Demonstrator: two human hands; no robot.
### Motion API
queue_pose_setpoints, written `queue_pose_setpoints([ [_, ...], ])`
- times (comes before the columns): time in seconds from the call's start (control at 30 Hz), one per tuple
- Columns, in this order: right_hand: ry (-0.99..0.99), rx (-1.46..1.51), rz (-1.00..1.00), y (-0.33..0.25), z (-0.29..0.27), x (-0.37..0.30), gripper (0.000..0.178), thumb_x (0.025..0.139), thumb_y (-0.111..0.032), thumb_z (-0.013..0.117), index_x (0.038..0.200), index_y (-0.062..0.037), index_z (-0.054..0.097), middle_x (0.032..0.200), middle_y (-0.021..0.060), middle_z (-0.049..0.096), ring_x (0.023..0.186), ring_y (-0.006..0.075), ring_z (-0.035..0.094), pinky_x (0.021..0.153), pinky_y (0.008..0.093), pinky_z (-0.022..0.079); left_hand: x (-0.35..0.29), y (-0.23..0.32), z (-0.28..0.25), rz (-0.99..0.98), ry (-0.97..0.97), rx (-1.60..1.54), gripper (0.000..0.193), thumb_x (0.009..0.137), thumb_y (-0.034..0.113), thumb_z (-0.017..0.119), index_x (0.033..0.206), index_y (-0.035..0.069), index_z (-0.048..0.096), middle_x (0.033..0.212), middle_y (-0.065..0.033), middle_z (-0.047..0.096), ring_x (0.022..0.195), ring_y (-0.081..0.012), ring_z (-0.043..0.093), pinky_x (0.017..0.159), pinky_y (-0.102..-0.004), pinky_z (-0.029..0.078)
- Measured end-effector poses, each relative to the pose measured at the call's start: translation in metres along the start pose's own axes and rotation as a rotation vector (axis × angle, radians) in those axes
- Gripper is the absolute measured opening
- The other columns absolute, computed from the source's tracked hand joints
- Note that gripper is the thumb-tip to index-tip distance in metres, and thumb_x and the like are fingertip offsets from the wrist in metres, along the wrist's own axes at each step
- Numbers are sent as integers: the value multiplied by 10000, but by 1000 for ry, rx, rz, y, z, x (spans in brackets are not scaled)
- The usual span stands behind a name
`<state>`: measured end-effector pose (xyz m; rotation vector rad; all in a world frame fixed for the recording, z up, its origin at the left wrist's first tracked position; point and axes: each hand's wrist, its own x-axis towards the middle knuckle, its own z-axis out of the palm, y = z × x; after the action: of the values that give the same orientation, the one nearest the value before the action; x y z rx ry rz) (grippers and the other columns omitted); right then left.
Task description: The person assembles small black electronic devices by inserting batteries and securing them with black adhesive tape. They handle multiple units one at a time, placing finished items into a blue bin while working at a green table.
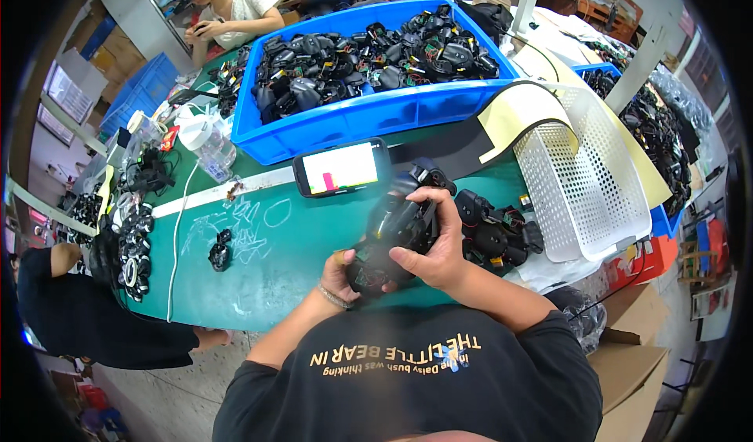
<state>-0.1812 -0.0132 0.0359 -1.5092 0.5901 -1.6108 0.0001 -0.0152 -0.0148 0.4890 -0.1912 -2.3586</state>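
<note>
Over the near edge of the green table (196, 293), both my hands are closed around black game controller parts (401, 224), partly smeared by a blur. My left hand (339, 277) grips the lower left end, its thumb uppermost. From the right, my right hand (441, 242) wraps the upper part, thumb on the near side and index finger along the top. I cannot tell whether they hold one joined piece or several. A pile of black controller parts (494, 234) with bare green boards lies just right of my right hand. A smaller black part (220, 250) lies to the left.
A lit phone (341, 169) leans beyond my hands, before a blue crate (376, 112) heaped with controller parts. A white perforated basket (580, 175) stands right. A white cable (179, 242) and a plastic jug (208, 144) are left. Two people (231, 10) work nearby.
</note>
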Motion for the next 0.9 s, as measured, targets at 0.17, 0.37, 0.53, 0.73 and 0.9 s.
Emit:
queue_pose_setpoints([
  [0.17, -40, 36, -82, -14, 5, 15, 636, 681, -19, 755, 1182, -52, 365, 1133, 112, 420, 1040, 178, 455, 886, 324, 406, 5, 11, -12, -39, -251, 28, 737, 687, 319, 697, 1312, 93, 381, 1177, -170, 513, 958, -322, 574, 674, -443, 524],
  [0.37, -75, -39, -92, -8, 5, 10, 662, 653, -42, 777, 1179, -48, 374, 1170, 157, 460, 1023, 183, 494, 856, 306, 439, 7, 8, -16, -7, -273, 6, 747, 678, 316, 722, 1304, 113, 370, 1192, -163, 504, 985, -323, 575, 694, -464, 532],
  [0.53, -11, -54, -61, -1, 10, -6, 684, 647, -56, 792, 1174, -48, 356, 1192, 192, 470, 991, 204, 554, 764, 309, 525, 5, 5, -25, -46, -322, -17, 697, 703, 314, 709, 1287, 126, 379, 1191, -156, 502, 984, -309, 571, 720, -458, 505],
  [0.73, 51, -4, -93, 4, 15, -10, 708, 671, -93, 793, 1190, -45, 314, 1175, 211, 467, 1006, 265, 580, 768, 354, 549, 4, 6, -17, 3, -341, 73, 646, 727, 327, 693, 1257, 112, 391, 1146, -165, 528, 949, -302, 572, 691, -430, 486],
  [0.9, 146, -103, -112, 10, 6, -15, 740, 681, -185, 805, 1205, -47, 300, 1150, 200, 452, 1050, 264, 543, 892, 364, 472, 6, 8, -17, 33, -333, 109, 644, 708, 341, 710, 1221, 84, 417, 1110, -172, 539, 917, -296, 579, 664, -415, 484],
])
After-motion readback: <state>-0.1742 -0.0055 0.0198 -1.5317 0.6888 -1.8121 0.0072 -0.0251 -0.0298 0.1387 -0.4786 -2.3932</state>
